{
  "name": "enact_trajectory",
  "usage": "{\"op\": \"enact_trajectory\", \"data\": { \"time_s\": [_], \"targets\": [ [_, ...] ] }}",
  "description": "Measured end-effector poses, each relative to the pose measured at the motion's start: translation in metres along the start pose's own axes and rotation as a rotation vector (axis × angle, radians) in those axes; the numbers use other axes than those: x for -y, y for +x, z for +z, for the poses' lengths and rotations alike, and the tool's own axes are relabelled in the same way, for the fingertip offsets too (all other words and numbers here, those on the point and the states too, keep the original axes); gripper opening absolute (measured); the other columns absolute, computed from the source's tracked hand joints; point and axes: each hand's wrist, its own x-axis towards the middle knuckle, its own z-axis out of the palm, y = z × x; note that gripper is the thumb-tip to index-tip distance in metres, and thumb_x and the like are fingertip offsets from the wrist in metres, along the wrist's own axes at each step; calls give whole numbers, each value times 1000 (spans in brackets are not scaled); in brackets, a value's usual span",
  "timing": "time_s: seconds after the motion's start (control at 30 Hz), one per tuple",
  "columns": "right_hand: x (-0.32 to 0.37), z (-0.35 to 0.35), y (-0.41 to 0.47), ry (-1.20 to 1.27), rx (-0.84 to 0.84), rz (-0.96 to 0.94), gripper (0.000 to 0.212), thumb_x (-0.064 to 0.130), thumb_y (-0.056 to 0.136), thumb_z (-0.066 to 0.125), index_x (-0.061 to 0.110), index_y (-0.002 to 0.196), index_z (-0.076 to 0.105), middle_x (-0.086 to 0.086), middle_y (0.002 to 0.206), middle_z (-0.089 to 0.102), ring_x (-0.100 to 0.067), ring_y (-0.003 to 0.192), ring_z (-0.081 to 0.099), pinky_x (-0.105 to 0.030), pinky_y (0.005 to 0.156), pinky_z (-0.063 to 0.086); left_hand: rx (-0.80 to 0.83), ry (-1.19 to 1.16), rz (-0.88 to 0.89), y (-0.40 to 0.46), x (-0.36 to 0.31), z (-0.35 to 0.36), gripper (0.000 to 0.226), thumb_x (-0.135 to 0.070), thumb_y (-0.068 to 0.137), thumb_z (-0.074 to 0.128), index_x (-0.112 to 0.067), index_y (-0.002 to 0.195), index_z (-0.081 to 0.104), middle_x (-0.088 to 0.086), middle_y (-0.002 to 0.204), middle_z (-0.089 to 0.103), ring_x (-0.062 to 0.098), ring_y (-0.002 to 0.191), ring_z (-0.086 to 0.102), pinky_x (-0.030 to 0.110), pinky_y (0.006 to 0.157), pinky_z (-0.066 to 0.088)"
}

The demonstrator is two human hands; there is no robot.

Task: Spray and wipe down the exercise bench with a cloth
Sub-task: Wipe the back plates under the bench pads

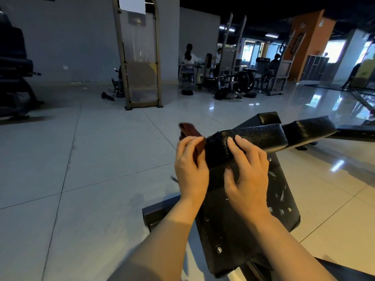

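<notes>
— Pinching the cloth, is that what the left hand is doing?

— Yes. Its fingers are curled round a dark reddish-brown cloth, folded and blurred, held against the left end of the black pad on the exercise bench. Part of the cloth sticks out past the fingertips, up and to the far left.

— And the right hand?

— Laid over the same pad, just right of the left one. Its fingers are nearly straight and spread, their tips resting on the pad's textured top, while the thumb lies lower, against the dark underside. It holds nothing.

— Where does the bench sit?

— Right of centre and near, running from the bottom edge up to the hands. Below the pad there is a flat black board with bolts and pale scuff marks. More black padding extends to the far right.

— What lies around it?

— A glossy tiled floor, grey on the left, with window reflections on the right. A tall framed weight machine stands far off, left of centre, against a grey wall. Further right are racks and weight plates, with seated people among them. A dark machine fills the far left edge.
</notes>
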Motion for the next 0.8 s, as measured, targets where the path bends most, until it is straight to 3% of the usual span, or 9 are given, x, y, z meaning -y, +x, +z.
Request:
{"op": "enact_trajectory", "data": {
  "time_s": [0.13, 0.27, 0.33, 0.47, 0.53, 0.6, 0.7, 0.8],
  "targets": [
    [0, -1, -2, -1, 12, 7, 62, 6, 76, 60, 9, 138, 51, -8, 138, 50, -23, 130, 39, -36, 109, 33, 74, 54, -211, -1, 25, -11, 28, 3, 89, 58, -14, 111, 64, -3, 117, 54, 15, 114, 56, 5, 90, 41],
    [1, -4, -1, 8, 39, 6, 65, 3, 75, 62, 9, 139, 50, -8, 139, 49, -22, 131, 38, -39, 109, 34, -87, 22, 44, 5, -15, -5, 25, 3, 87, 60, -11, 107, 63, -3, 114, 53, 3, 107, 52, 8, 95, 41],
    [1, -7, -1, 4, 64, 3, 68, -2, 74, 66, 8, 139, 49, -9, 139, 48, -22, 131, 37, -38, 110, 33, -76, -10, 128, 0, -28, -1, 25, 2, 86, 63, -9, 108, 62, -2, 114, 54, 3, 107, 52, 7, 93, 40],
    [2, -10, -2, -4, 112, 24, 71, -3, 76, 70, 9, 142, 47, -7, 143, 45, -21, 136, 33, -38, 113, 30, 6, 60, -100, -5, -1, -12, 22, -2, 84, 67, -12, 104, 64, 0, 108, 56, 14, 104, 58, -3, 81, 35],
    [3, -12, -3, 13, 134, 36, 73, -2, 77, 70, 11, 144, 44, -5, 146, 42, -19, 138, 31, -38, 115, 28, -42, 39, -201, -2, -1, -17, 19, -4, 87, 66, -11, 104, 64, 0, 109, 55, 15, 104, 57, -5, 79, 35],
    [4, -13, -3, 32, 146, 39, 75, -2, 76, 71, 12, 144, 43, -4, 147, 40, -19, 139, 29, -39, 115, 28, -81, -12, -114, 3, -20, -15, 20, -8, 89, 64, -12, 109, 63, 0, 113, 54, 5, 102, 53, -1, 83, 38],
    [5, -13, -2, 37, 139, 39, 76, -4, 74, 71, 10, 143, 44, -6, 146, 41, -19, 139, 29, -38, 114, 27, 16, -23, 61, 1, -39, -9, 31, -9, 89, 63, -16, 119, 61, -5, 122, 52, -1, 108, 49, 9, 92, 43],
    [6, -11, -3, 44, 120, 57, 75, -3, 75, 71, 10, 143, 44, -6, 146, 41, -18, 139, 29, -37, 114, 27, 81, 85, -88, -7, -11, -14, 31, -2, 86, 64, -17, 113, 63, -6, 116, 53, 8, 110, 53, 8, 88, 43]
  ]
}}
